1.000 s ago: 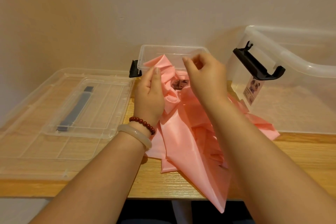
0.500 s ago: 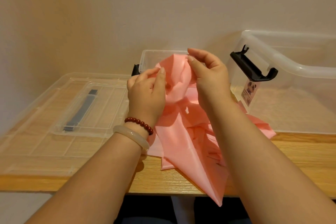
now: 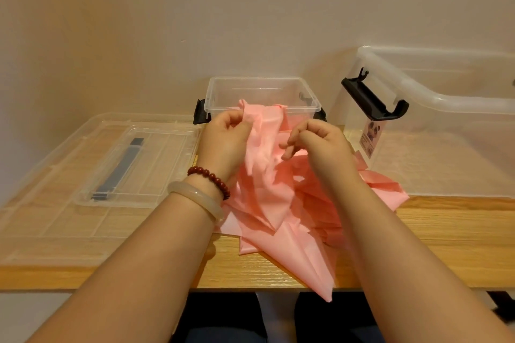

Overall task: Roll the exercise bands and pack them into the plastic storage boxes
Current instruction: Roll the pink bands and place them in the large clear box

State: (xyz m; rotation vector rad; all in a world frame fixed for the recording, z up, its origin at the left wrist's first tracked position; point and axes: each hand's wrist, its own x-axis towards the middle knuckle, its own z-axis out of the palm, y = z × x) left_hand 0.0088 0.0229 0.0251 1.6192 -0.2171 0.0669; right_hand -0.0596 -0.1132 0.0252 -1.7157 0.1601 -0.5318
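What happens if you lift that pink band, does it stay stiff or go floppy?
Probably floppy: the pink exercise band lies crumpled in folds and droops over the table edge. Likely light, since the left hand holds part up by a pinch. Its sheen suggests slipperiness.

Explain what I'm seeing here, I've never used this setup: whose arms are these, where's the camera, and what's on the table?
There is no machine: these are a person's two bare arms, seen by one wide-angle camera worn on the head, looking forward and down. The left hand, with a red bead bracelet and a pale bangle on its wrist, grips the upper end of a crumpled pink exercise band. The right hand has curled fingers against the band; whether it pinches it I cannot tell. The rest of the band lies in a heap on the wooden table, one corner hanging over the near edge. Behind it stands a small clear box with black latches, lid off; to the right a large clear box. At the left two clear lids lie stacked, the small lid on the large lid.
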